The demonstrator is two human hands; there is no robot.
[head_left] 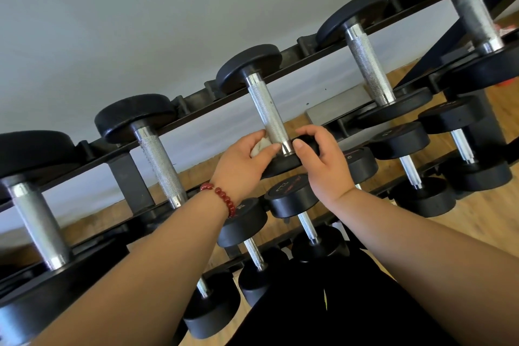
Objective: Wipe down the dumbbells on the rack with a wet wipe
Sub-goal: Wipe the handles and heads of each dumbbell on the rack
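The person stands close over the rack [196,98], both bare arms reaching up to its top tier, where big black-headed dumbbells lie side by side with their knurled steel handles running away from the viewer. The work is on the middle dumbbell [265,109]. The left hand [241,157], a red bead bracelet [222,196] on its wrist, has a crumpled white wipe [261,147] pinched between thumb and fingers. Its grip is closed tight on the cloth and presses it against the left side of the handle, low down, just above the shiny collar. The right hand [323,160] is just beside it on the other side of the handle. Its grip is curled over the rim of the dumbbell's near head, with the thumb lying toward the collar. The two hands are near each other but do not touch. The neighbour on the left [161,166] and the one on the right [368,64] rest in their own cradles with nobody touching them. Under the hands, smaller dumbbells [292,201] sit on the lower tiers, some with red markings on their ends that are too blurred to read surely. Behind the rack is a plain pale wall [140,22], and a wooden floor [500,233] shows beneath.
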